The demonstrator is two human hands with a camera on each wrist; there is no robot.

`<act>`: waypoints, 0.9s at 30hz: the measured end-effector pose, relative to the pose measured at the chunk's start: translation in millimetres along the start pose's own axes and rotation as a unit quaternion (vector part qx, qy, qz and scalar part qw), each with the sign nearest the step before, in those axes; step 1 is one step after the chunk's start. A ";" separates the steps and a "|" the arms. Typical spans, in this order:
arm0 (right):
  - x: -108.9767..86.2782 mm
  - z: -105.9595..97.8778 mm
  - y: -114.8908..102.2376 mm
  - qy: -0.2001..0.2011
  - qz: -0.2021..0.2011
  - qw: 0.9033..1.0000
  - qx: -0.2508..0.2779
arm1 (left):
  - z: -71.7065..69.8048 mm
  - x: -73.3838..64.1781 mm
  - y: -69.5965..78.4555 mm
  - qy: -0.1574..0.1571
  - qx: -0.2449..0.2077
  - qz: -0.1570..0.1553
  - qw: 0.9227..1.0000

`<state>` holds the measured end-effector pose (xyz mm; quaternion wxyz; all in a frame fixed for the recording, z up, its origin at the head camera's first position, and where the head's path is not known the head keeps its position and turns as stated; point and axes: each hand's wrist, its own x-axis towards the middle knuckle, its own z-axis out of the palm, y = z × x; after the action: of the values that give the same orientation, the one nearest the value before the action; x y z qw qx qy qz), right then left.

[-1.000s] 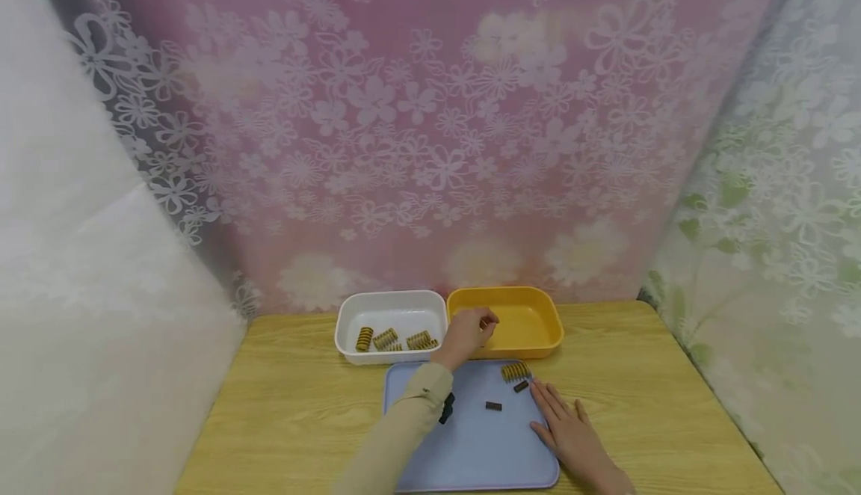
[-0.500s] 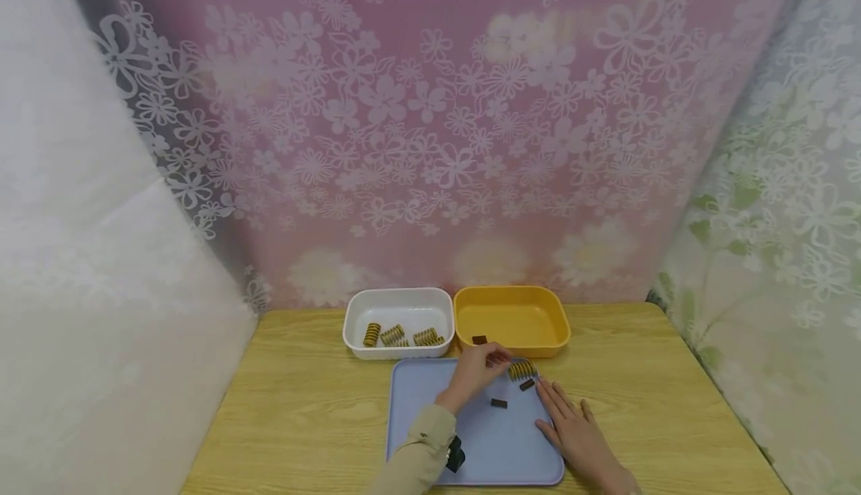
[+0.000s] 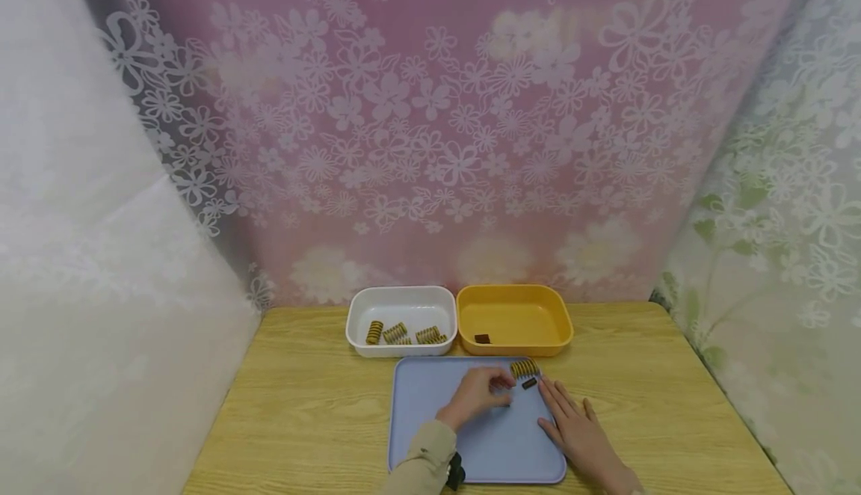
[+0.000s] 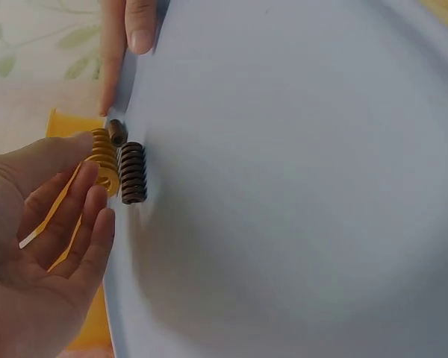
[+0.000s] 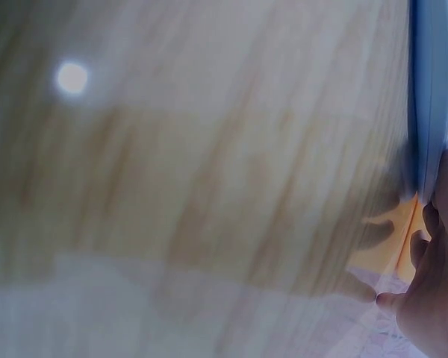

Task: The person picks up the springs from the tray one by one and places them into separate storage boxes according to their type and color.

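Note:
My left hand (image 3: pixel 477 395) is over the blue tray (image 3: pixel 444 459), thumb and fingers parted, beside a dark brown spring (image 4: pixel 134 173) that it mostly hides in the head view. The left wrist view shows this hand (image 4: pixel 52 209) with nothing gripped; its fingertips overlap a yellow spring (image 4: pixel 103 160) lying behind. That yellow spring (image 3: pixel 524 369) lies at the tray's far right corner, with a small dark brown spring (image 3: pixel 529 383) just in front. My right hand (image 3: pixel 577 431) rests along the tray's right edge with straight fingers. In the right wrist view this hand (image 5: pixel 433 291) touches the tray rim.
Behind the tray stand a white bin (image 3: pixel 402 351) with several yellow springs (image 3: pixel 395 333) and a yellow bin (image 3: pixel 521 350) with a dark brown piece (image 3: pixel 482 339) in it. The wood-grain table (image 3: pixel 316 405) surrounds the tray. A flowered curtain (image 3: pixel 437 143) hangs behind.
My left hand has drawn back from the yellow bin to the tray, beside the dark spring. A dark brown piece now lies in the yellow bin. The right hand has stayed on the tray edge.

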<state>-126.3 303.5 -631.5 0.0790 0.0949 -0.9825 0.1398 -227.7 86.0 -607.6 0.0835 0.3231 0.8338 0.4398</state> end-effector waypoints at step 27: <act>0.0 3.5 1.7 -0.008 0.010 1.000 -0.002 | -1.8 -4.9 4.3 0.031 -0.013 -0.033 0.999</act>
<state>-127.1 304.1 -635.3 0.0700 0.0864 -0.9842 0.1376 -222.7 83.5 -603.8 0.0763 0.2808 0.8404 0.4573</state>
